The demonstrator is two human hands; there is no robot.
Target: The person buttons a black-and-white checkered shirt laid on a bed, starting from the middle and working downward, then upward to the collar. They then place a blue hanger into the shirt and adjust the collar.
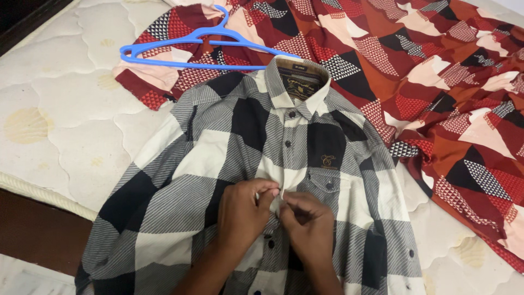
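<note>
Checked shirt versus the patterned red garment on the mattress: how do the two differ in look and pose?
The checked shirt is black, grey and white in big squares; the red garment has small red, pink and black geometric patches. The shirt lies flat, front up, collar showing; the garment is spread loosely and rumpled. Both hands, left hand and right hand, pinch the shirt's button strip; the garment bears only a blue hanger. Both lie on the mattress.

quilted mattress (65, 98), checked shirt (180, 180), patterned cloth (436, 82)
</note>
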